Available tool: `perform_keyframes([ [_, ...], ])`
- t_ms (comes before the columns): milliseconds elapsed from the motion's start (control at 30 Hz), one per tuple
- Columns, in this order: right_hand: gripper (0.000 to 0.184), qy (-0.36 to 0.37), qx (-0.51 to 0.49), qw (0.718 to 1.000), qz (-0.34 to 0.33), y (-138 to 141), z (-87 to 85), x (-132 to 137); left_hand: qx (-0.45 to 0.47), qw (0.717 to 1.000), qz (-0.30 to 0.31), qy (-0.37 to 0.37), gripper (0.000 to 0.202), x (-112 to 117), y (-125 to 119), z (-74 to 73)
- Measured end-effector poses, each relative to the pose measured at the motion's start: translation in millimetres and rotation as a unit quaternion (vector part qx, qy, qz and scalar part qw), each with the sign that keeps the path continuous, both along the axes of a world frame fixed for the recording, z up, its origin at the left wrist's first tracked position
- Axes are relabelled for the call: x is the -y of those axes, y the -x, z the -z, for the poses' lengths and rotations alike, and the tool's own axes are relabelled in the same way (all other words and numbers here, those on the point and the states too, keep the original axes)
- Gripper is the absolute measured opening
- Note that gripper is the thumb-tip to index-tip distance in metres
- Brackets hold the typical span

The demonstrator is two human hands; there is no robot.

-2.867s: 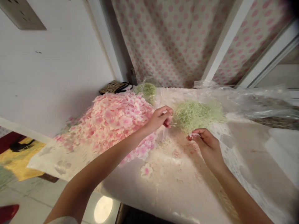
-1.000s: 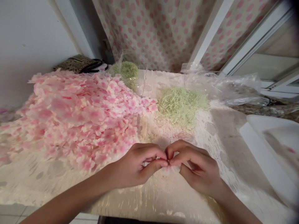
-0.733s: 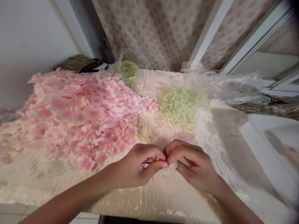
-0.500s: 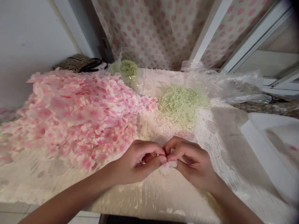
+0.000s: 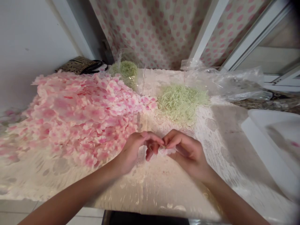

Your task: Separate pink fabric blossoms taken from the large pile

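My left hand [image 5: 137, 150] and my right hand [image 5: 185, 153] meet in front of me over a lace-patterned tablecloth [image 5: 164, 190]. My right fingers pinch a small pale artificial petal [image 5: 167, 151]. The curled left fingers reach towards it, and whether they hold anything is hidden. To the left of my hands lies a large heap of pink artificial petals [image 5: 79, 115], close to my left hand. Behind my hands is a mound of pale green shredded fibre [image 5: 181, 103].
A second green fibre bunch [image 5: 124, 70] sits in clear plastic at the back, and a crumpled plastic bag [image 5: 225, 82] lies back right. A white tray [image 5: 269, 137] stands at the right. A patterned bag [image 5: 82, 66] sits behind the petals, before a polka-dot curtain [image 5: 150, 31].
My hands have risen up the view and loosened. The left fingers have opened a little, and the pale petal now shows more clearly at my right fingertips. The view has tilted slightly.
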State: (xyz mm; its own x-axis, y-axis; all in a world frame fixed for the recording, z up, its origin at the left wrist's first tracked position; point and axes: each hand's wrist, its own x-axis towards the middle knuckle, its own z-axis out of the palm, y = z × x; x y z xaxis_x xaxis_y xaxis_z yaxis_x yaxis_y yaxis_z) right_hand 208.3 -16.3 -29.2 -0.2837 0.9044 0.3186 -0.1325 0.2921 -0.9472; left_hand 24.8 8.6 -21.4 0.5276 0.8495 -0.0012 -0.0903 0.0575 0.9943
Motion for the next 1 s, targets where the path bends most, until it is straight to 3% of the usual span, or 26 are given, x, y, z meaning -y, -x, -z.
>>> perform_keyframes([
  [100,0.011,0.108,-0.101,0.989,0.016,-3.2,2.8,-6.5,-0.024,0.991,-0.043,-0.125,0.026,-1.5,0.4,-1.3],
  [200,0.015,0.171,-0.16,0.972,-0.009,-2.8,6.2,-10.0,-0.07,0.949,-0.047,-0.303,0.029,-2.1,0.1,-5.1],
  [267,0.016,0.182,-0.156,0.971,-0.018,-1.9,7.8,-9.7,-0.085,0.934,-0.057,-0.343,0.033,-2.1,-0.4,-7.4],
  [400,0.018,0.183,-0.111,0.977,-0.016,-2.0,7.5,-6.7,-0.099,0.944,-0.068,-0.308,0.035,-4.4,-0.1,-9.7],
  [533,0.019,0.183,-0.062,0.98,-0.037,-3.4,5.1,-7.4,-0.073,0.944,-0.024,-0.321,0.016,-8.6,1.9,-13.3],
  [700,0.02,0.237,-0.11,0.96,-0.099,-4.6,4.9,-9.9,-0.047,0.99,0.041,-0.128,0.014,-8.5,6.5,-19.5],
  [800,0.018,0.244,-0.106,0.96,-0.088,-6.0,4.8,-9.2,-0.075,0.993,0.09,-0.025,0.025,-8.1,9.8,-21.2],
  [933,0.016,0.232,-0.064,0.966,-0.09,-5.6,4.4,-8.0,-0.099,0.989,0.105,-0.014,0.013,-10.9,10.3,-23.1],
  [1000,0.012,0.204,-0.023,0.977,-0.05,-4.5,4.9,-8.7,-0.114,0.99,0.08,-0.013,0.012,-13.6,9.8,-24.4],
])
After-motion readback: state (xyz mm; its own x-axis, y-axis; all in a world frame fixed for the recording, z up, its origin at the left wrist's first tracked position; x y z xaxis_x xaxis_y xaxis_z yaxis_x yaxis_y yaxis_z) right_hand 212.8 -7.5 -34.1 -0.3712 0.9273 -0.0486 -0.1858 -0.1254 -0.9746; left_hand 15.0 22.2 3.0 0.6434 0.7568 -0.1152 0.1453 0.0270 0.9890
